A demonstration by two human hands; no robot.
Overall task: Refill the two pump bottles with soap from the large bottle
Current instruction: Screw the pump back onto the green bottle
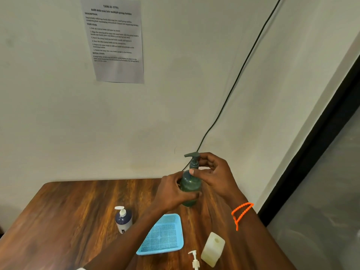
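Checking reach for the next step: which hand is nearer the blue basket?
Left. The left hand grips the green bottle just above the blue basket; the right hand sits higher, at the pump.

printed white paper sheet on the wall (115,41): small text too blurred to read, top edge cut off | dark green plastic pump bottle (190,187): its left side hidden by left hand (173,193) | loose white plastic pump head (194,260): lower tube cut by bottom edge
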